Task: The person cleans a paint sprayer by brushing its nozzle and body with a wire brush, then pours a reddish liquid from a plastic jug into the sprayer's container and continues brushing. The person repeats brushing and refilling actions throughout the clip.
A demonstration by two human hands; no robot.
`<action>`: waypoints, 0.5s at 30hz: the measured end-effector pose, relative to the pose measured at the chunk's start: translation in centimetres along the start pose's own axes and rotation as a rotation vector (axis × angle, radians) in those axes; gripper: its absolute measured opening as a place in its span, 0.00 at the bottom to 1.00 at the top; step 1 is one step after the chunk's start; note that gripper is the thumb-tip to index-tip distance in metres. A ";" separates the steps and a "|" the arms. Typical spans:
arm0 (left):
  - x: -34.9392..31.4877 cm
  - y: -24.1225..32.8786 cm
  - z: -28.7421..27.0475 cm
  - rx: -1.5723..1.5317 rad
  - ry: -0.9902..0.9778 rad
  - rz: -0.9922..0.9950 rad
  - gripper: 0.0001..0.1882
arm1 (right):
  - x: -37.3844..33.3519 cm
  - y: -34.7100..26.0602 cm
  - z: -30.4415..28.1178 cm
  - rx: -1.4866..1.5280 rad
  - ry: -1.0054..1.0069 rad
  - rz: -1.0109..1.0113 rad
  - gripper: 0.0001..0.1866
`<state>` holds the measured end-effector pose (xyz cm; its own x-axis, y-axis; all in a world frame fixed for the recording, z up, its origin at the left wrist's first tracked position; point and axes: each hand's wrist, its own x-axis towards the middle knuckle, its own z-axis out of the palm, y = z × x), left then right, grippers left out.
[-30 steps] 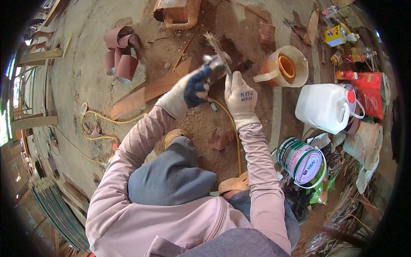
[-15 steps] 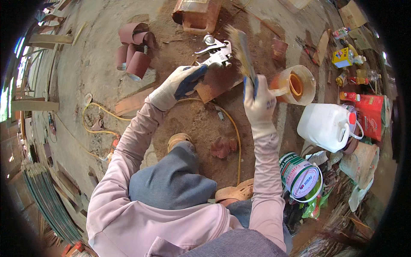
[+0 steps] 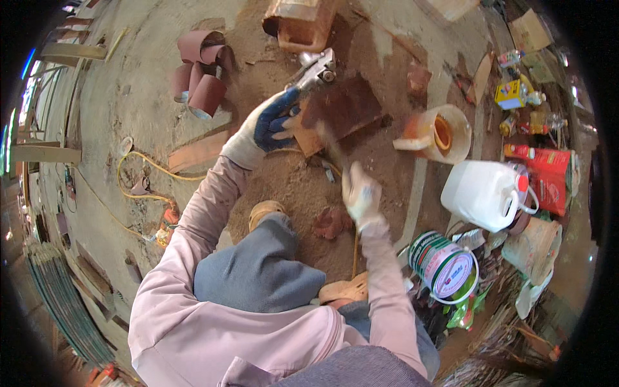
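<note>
Head view, items listed left to right, on the floor unless stated.

Hose: yellow, thin, looped toward the floor's left edge.

Rolls: reddish-brown curled sheets, grouped toward the floor's upper left corner.

Plank: lying beside the left forearm.

Left hand: gloved, blue-palmed, fingers curled firmly about the lower end of the gun.

Gun: silver spray gun, tilted, just beyond the block's upper left edge. Judged metal: stiff, fairly heavy for its size, smooth and liable to slip if wet. Best hold: around the handle, keeping fingers off the nozzle end, probably its most delicate part.

Block: brown, with a paler left end; probably wood, rigid, best held by opposite edges.

Brush: blurred, near the block's lower edge; contact cannot be told. Judged light, with stiff handle and yielding bristles. Best hold: by the handle, behind the bristles.

Right hand: gloved, closed on the brush handle; finger detail lost to blur.

Jug: translucent, orange-stained, right of the block.

Canister: white, red-capped, toward the floor's right edge.
</note>
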<state>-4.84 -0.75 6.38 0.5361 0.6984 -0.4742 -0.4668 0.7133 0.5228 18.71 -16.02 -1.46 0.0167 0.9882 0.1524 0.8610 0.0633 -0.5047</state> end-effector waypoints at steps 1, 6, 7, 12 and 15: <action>0.0 1.7 -0.9 0.146 -0.154 0.037 0.15 | -4.1 1.2 2.2 0.042 0.046 0.038 0.10; -0.1 3.0 0.0 0.745 -0.034 0.195 0.18 | -0.6 -0.1 -0.4 0.140 0.221 0.245 0.09; -0.1 2.8 -0.3 0.739 -0.074 0.089 0.14 | 1.4 -0.9 -1.9 0.179 0.270 0.232 0.09; 0.8 -0.5 -1.1 0.639 -0.097 0.022 0.13 | 7.5 -5.3 -7.5 0.239 0.430 -0.023 0.09; 0.9 -0.8 -0.3 0.716 -0.115 0.062 0.13 | 6.7 -3.3 -5.7 0.059 0.280 -0.129 0.07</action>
<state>-4.18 -0.66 5.25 0.6123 0.6976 -0.3721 0.0548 0.4322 0.9001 18.86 -10.39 6.06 0.0556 0.8948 0.4429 0.8345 0.2019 -0.5127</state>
